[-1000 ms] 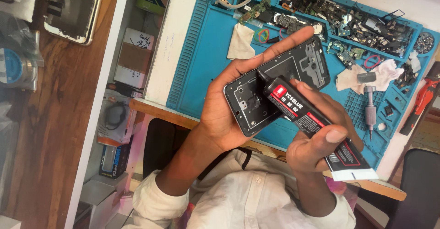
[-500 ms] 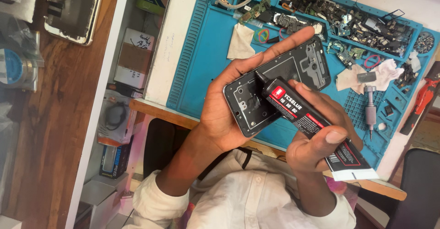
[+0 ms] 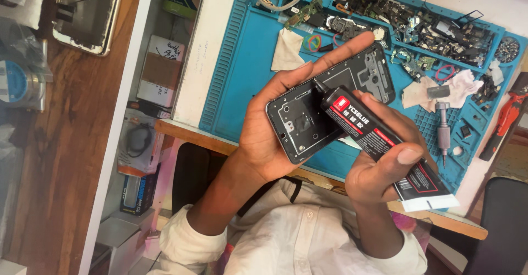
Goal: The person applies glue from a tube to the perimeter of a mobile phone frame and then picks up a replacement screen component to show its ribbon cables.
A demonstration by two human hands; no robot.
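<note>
My left hand cradles an opened black phone frame, back side up, with fingers along its top edge. My right hand grips a black, red and white glue tube. The tube's thin black nozzle touches the frame near its upper edge. Both hands hover above the near edge of a blue repair mat.
The mat's far trays hold several small phone parts, white cloths, and a grey screwdriver. A red-handled tool lies at the right. A phone shell rests on the wooden surface at left, with boxes on shelves beside it.
</note>
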